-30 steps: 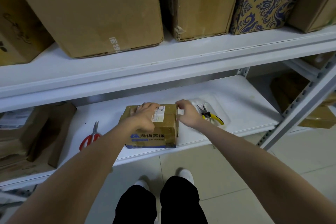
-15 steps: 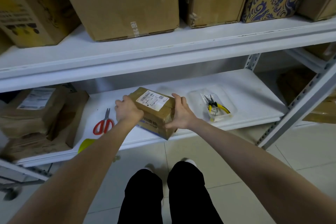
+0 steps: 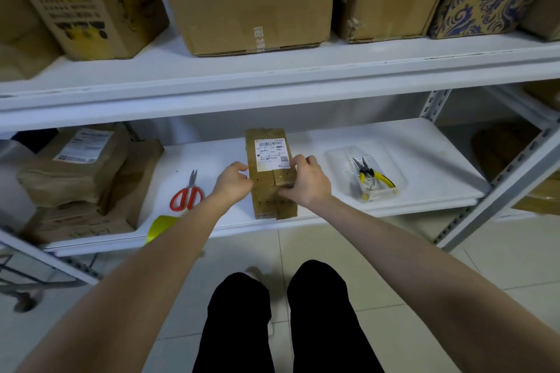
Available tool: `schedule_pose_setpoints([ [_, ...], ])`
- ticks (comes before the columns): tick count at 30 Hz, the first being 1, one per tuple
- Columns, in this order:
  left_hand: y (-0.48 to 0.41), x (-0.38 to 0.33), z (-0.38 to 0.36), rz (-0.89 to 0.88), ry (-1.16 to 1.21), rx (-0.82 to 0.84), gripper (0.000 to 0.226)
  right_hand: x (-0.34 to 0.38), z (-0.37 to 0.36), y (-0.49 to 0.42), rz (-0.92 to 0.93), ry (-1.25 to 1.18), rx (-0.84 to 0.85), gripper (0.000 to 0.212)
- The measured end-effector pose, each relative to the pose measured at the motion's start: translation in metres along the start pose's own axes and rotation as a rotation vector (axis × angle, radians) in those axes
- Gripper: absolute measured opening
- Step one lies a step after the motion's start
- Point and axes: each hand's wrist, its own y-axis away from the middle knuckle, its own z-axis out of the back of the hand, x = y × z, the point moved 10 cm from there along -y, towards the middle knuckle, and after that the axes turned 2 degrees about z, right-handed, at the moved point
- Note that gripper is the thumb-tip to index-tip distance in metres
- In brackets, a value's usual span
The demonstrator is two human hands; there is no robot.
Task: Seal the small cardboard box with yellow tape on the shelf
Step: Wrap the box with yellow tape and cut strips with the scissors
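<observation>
- The small cardboard box [image 3: 269, 179] lies at the centre of the frame on the lower shelf [image 3: 424, 145], label up, its long side running away from the viewer.
- The left grip [image 3: 233, 182] clasps the box's left edge with curled fingers.
- The right grip [image 3: 306, 182] curls over its right edge.
- Lower left, the yellow tape [image 3: 159, 225] sits at the shelf's front lip, near red scissors [image 3: 186, 194].

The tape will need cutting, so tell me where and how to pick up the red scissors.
Probably best by the handle loops: bring the left hand, the nearer one, in from the front edge of the shelf. The red scissors lie flat and closed, loops toward the person, blades pointing to the back, so the loops come first.
</observation>
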Motion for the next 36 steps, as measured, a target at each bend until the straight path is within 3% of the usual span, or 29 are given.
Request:
schedule_pose_setpoints([
  [4,0.007,0.014,0.018,-0.009,-0.026,-0.08,0.045,0.016,0.009,0.003,0.067,0.076,-0.037,0.075],
  [10,0.016,0.067,0.068,0.07,-0.117,-0.253,0.028,0.106,0.016,0.031,0.539,-0.133,-0.28,0.02],
  [13,0.021,0.095,0.088,0.114,-0.213,-0.293,0.019,0.148,-0.019,0.035,0.62,-0.198,-0.128,0.012],
  [19,0.024,0.173,0.105,0.382,-0.257,-0.259,0.047,0.168,-0.124,0.015,0.437,-0.143,0.29,0.023],
  [23,0.005,0.196,0.103,0.39,-0.183,-0.177,0.048,0.159,-0.186,-0.006,0.224,-0.025,0.467,0.024],
  [29,-0.025,0.208,0.097,0.409,-0.044,-0.101,0.045,0.146,-0.203,-0.035,0.102,0.016,0.384,0.02],
  [36,-0.048,0.207,0.076,0.508,0.053,0.044,0.037,0.147,-0.242,-0.026,0.014,-0.093,0.669,0.02],
])
